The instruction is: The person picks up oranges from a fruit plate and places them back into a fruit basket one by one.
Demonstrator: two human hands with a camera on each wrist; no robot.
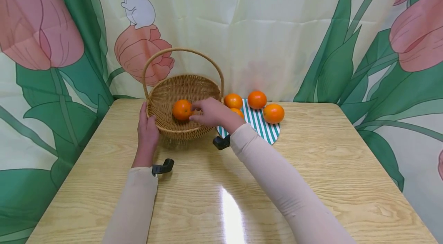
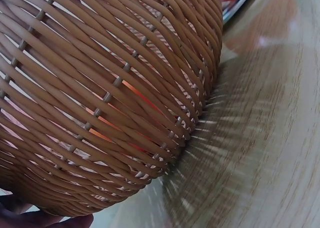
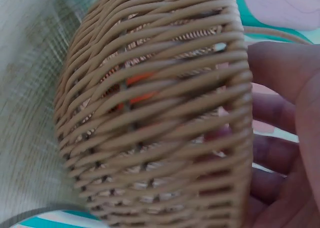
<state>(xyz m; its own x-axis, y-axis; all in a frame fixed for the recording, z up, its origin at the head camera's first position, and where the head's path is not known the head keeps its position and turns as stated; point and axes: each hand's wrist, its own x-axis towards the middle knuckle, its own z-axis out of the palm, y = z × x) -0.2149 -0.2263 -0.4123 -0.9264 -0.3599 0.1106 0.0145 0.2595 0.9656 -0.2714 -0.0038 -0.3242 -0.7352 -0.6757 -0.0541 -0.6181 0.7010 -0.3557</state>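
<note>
A wicker basket (image 1: 187, 133) with a tall arched handle stands near the back of the table. One orange (image 1: 182, 110) lies inside it, its colour also showing through the weave in both wrist views. My left hand (image 1: 147, 130) grips the basket's left side at the rim, thumb toward the front. Over the right rim reaches my right hand (image 1: 211, 112), its loosely bent fingers at the orange's right edge in the head view. The right wrist view has that hand's fingers (image 3: 272, 153) passing behind the rim, with the orange farther in, not wrapped by them.
Right of the basket lies a round green-and-white striped mat (image 1: 259, 126). Several more oranges (image 1: 273, 113) are on it, one partly hidden behind the right forearm. A printed curtain (image 1: 263, 36) hangs along the back edge of the wooden table (image 1: 194, 205).
</note>
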